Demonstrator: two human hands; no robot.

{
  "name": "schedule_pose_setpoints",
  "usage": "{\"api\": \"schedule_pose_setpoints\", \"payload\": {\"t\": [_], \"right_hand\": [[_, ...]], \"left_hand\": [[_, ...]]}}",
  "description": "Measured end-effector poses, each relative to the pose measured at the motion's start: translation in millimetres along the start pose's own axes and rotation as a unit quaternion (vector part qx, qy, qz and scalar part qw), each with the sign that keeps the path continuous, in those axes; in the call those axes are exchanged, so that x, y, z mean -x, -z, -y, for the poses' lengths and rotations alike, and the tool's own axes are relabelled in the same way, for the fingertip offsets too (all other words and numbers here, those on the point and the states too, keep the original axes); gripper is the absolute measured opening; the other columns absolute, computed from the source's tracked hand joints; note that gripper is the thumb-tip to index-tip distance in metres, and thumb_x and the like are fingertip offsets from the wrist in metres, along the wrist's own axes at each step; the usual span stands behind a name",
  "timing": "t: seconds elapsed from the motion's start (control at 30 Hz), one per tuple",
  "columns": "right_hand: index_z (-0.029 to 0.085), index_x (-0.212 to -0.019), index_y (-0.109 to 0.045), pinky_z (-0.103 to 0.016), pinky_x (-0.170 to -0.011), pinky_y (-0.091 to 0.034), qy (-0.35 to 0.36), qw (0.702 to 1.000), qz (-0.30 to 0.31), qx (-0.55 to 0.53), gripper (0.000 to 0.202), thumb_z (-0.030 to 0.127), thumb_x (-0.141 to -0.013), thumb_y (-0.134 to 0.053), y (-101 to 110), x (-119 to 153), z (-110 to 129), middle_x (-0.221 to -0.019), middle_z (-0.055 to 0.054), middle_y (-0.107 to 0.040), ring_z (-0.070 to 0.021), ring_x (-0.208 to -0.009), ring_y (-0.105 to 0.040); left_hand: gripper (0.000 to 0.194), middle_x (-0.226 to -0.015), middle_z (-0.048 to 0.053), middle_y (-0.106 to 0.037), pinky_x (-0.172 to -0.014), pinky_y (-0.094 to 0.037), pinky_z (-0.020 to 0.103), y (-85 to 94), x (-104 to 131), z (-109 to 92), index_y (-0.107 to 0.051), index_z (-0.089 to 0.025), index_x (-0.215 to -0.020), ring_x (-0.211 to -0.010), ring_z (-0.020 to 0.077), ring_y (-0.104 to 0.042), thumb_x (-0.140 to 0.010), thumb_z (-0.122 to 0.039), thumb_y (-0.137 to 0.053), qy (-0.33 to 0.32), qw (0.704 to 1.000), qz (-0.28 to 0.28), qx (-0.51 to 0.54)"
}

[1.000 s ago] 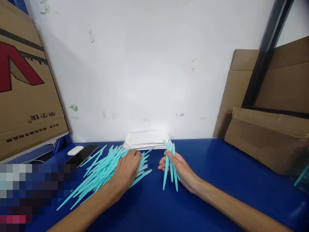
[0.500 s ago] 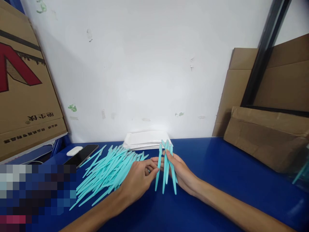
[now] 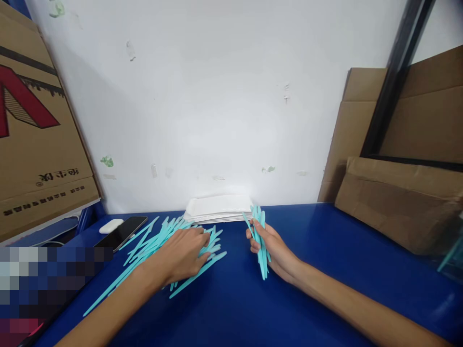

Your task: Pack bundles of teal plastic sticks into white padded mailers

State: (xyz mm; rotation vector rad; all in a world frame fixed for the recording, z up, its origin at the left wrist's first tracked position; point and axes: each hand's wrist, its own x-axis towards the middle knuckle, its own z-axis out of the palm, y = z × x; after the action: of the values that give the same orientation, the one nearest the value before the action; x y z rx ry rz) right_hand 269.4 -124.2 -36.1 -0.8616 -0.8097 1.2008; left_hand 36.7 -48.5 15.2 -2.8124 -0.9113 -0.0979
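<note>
A bundle of slim turquoise eyebrow razors, with tapered handles and wider head ends, stands roughly upright in my right hand. The fingers and thumb wrap round it, and one razor in the bundle slants out to the left. My left hand is over the right part of a loose pile of the same razors. Its thumb and index finger are apart, with razors showing between them; the other fingertips are partly hidden. One razor lies slanted just below the left thumb.
Behind the pile, a stack of white flat packs rests against the wall. A phone and a white case lie at left. Cardboard boxes stand at left, and a brown carton at right, on the blue table.
My left hand has left the bundle and moved left onto the pile. My right hand has shifted slightly right, and its razors are gathered closer together.
</note>
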Motion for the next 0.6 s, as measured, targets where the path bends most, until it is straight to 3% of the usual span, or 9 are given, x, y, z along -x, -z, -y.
{"api": "schedule_pose_setpoints", "payload": {"t": [0.13,0.33,0.6], "right_hand": [[0.021,-0.1,-0.056,-0.02,-0.051,-0.034,-0.006,1.0,0.008,0.006,0.036,0.051,-0.087,-0.071,1.2,-1.0,-1.9,-0.078,0.002,-0.058,-0.0057,-0.052,-0.038],[0.021,-0.1,-0.056,-0.021,-0.051,-0.035,-0.014,1.0,0.018,0.014,0.035,0.051,-0.087,-0.071,2.4,0.1,-3.9,-0.078,0.002,-0.059,-0.0059,-0.052,-0.04],[0.022,-0.1,-0.057,-0.021,-0.051,-0.035,-0.018,0.999,0.031,0.025,0.035,0.052,-0.087,-0.069,0.2,3.3,-3.0,-0.079,0.003,-0.06,-0.0062,-0.051,-0.04]], "left_hand": [[0.022,-0.1,0.01,-0.067,-0.068,-0.047,0.038,2.8,1.8,-4.0,-0.062,-0.019,-0.104,-0.085,0.0285,-0.065,-0.092,-0.034,-0.051,0.01,0.999,0.026,-0.025],[0.022,-0.1,0.012,-0.067,-0.071,-0.05,0.04,6.6,2.2,-8.0,-0.063,-0.017,-0.103,-0.087,0.0306,-0.067,-0.09,-0.03,-0.051,0.033,0.996,0.05,-0.063],[0.032,-0.103,0.016,-0.066,-0.072,-0.051,0.044,1.0,1.2,-6.7,-0.063,-0.013,-0.111,-0.09,0.0344,-0.067,-0.092,-0.035,-0.048,0.046,0.996,0.037,-0.071]]}}
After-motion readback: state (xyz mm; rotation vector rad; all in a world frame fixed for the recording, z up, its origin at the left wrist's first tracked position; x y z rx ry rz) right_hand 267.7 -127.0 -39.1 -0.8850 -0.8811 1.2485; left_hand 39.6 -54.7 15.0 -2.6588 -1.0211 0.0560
